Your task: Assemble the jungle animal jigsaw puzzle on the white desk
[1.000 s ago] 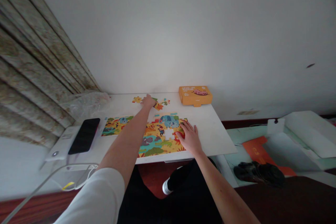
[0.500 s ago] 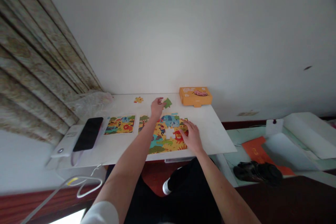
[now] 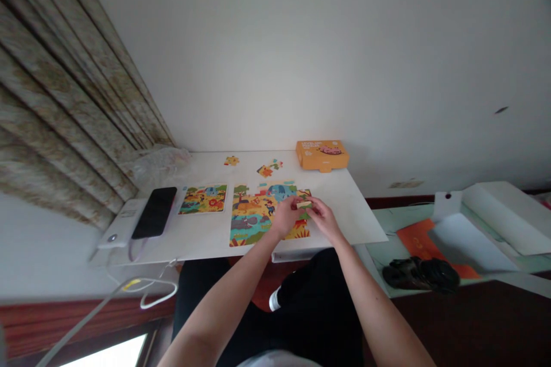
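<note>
My left hand [image 3: 284,217] and my right hand [image 3: 322,215] meet over the right part of a large jungle-animal jigsaw puzzle [image 3: 252,223]. Between their fingertips is a green jigsaw piece [image 3: 303,204], held just above the puzzle. My hands cover part of the puzzle, including any gap beneath them. Beyond them lie loose pieces [image 3: 265,170] and a single yellow piece [image 3: 231,160]. To the left lies a small picture card [image 3: 203,199] with the same animals.
An orange cardboard box [image 3: 322,155] stands at the white table's [image 3: 344,223] far edge. A black phone [image 3: 154,213] rests on a white device at the left, near a plastic bag [image 3: 159,165] and a curtain [image 3: 64,97]. Dark shoes [image 3: 419,275] sit on the right.
The green piece has moved from the far side of the table to over the puzzle. My right hand has left the red lion area and joined my left hand at the piece.
</note>
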`<state>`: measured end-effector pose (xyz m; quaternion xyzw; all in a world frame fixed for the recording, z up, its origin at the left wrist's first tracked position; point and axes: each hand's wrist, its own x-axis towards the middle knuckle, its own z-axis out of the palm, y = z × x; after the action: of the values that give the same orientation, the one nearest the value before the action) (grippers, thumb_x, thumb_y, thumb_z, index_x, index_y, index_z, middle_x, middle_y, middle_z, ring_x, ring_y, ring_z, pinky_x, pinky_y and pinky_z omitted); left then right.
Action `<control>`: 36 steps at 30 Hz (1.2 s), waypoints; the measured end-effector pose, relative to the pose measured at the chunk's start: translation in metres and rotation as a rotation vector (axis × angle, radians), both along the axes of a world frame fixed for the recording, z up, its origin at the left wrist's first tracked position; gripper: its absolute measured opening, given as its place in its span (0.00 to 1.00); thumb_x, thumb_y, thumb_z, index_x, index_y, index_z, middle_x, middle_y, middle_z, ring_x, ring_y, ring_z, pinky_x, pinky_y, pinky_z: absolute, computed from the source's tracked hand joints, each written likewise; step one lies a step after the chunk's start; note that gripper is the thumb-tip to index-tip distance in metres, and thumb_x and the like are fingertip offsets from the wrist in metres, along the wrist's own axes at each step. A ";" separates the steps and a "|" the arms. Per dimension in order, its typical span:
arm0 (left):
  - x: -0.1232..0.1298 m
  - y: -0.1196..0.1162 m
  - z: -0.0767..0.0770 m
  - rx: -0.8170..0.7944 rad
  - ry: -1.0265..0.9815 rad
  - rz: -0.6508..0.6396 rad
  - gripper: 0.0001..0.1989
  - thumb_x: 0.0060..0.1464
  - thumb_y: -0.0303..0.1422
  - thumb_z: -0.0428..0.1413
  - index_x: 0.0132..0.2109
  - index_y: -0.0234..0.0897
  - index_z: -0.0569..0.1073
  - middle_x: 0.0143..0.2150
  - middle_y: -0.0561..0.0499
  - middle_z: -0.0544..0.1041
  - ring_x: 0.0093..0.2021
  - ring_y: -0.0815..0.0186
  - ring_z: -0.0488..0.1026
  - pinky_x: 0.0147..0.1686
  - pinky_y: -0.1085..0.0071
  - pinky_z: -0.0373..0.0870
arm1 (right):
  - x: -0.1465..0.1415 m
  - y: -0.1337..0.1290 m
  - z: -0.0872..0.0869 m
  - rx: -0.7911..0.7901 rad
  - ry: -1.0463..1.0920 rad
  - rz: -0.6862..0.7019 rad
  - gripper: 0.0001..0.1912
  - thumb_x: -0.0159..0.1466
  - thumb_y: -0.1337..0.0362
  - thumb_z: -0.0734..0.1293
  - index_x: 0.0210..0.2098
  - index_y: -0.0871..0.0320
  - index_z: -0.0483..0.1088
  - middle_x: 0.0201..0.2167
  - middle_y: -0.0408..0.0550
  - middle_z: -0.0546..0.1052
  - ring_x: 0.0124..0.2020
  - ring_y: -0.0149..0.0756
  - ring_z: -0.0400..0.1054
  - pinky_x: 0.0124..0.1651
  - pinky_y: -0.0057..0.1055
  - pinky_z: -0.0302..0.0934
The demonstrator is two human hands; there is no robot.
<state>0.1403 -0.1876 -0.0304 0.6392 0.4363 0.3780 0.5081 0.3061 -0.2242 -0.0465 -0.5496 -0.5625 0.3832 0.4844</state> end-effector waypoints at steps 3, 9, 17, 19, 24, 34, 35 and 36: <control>-0.002 -0.010 0.009 0.054 0.051 0.034 0.17 0.54 0.24 0.60 0.52 0.39 0.77 0.36 0.49 0.79 0.34 0.63 0.75 0.37 0.65 0.73 | 0.005 0.001 -0.002 -0.025 0.050 0.027 0.26 0.59 0.45 0.72 0.49 0.55 0.75 0.42 0.51 0.82 0.41 0.44 0.76 0.47 0.39 0.70; -0.078 -0.010 0.014 0.349 0.297 0.072 0.15 0.64 0.32 0.56 0.56 0.44 0.75 0.56 0.46 0.77 0.58 0.57 0.74 0.61 0.56 0.70 | 0.015 0.009 -0.002 -0.015 0.129 -0.135 0.26 0.55 0.44 0.75 0.45 0.55 0.75 0.34 0.48 0.81 0.36 0.41 0.74 0.41 0.37 0.69; -0.166 -0.006 -0.005 0.675 0.725 -0.009 0.17 0.65 0.40 0.57 0.57 0.39 0.76 0.63 0.41 0.74 0.66 0.53 0.68 0.69 0.50 0.62 | 0.026 0.075 0.004 0.032 -0.002 -0.181 0.26 0.56 0.46 0.73 0.45 0.58 0.75 0.33 0.48 0.80 0.34 0.40 0.72 0.40 0.37 0.68; -0.167 -0.008 -0.007 0.682 0.756 -0.016 0.18 0.65 0.40 0.57 0.58 0.39 0.76 0.63 0.41 0.74 0.66 0.53 0.68 0.70 0.49 0.60 | 0.027 0.096 0.001 0.016 -0.066 -0.150 0.22 0.57 0.49 0.71 0.44 0.58 0.75 0.33 0.48 0.80 0.34 0.40 0.73 0.40 0.37 0.69; -0.165 -0.009 -0.006 0.670 0.773 -0.010 0.17 0.65 0.37 0.56 0.58 0.39 0.76 0.62 0.42 0.76 0.65 0.55 0.69 0.70 0.50 0.60 | 0.030 0.130 -0.009 -0.009 -0.277 -0.134 0.15 0.59 0.60 0.68 0.44 0.57 0.76 0.35 0.47 0.81 0.35 0.39 0.75 0.43 0.37 0.70; -0.164 -0.008 -0.004 0.684 0.739 0.015 0.15 0.64 0.34 0.56 0.56 0.40 0.77 0.60 0.43 0.77 0.63 0.55 0.72 0.68 0.49 0.62 | 0.032 0.129 -0.022 0.045 -0.491 -0.128 0.13 0.60 0.63 0.69 0.44 0.56 0.78 0.42 0.52 0.79 0.41 0.42 0.73 0.55 0.43 0.67; -0.164 -0.008 -0.004 0.684 0.737 0.015 0.16 0.64 0.34 0.56 0.56 0.40 0.77 0.59 0.43 0.77 0.63 0.55 0.72 0.68 0.49 0.63 | 0.032 0.128 -0.022 0.064 -0.537 -0.113 0.13 0.61 0.63 0.69 0.45 0.55 0.78 0.44 0.52 0.79 0.42 0.42 0.73 0.55 0.43 0.66; -0.164 -0.008 -0.004 0.684 0.736 0.015 0.16 0.64 0.34 0.56 0.57 0.40 0.77 0.59 0.43 0.77 0.63 0.55 0.72 0.68 0.49 0.63 | 0.032 0.127 -0.022 0.085 -0.589 -0.095 0.13 0.62 0.62 0.68 0.46 0.55 0.78 0.45 0.53 0.79 0.44 0.43 0.73 0.56 0.44 0.66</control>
<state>-0.0233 -0.1961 -0.0345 0.8569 0.4424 0.2527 0.0791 0.3379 -0.0968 -0.0681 -0.6422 -0.6679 0.1601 0.3404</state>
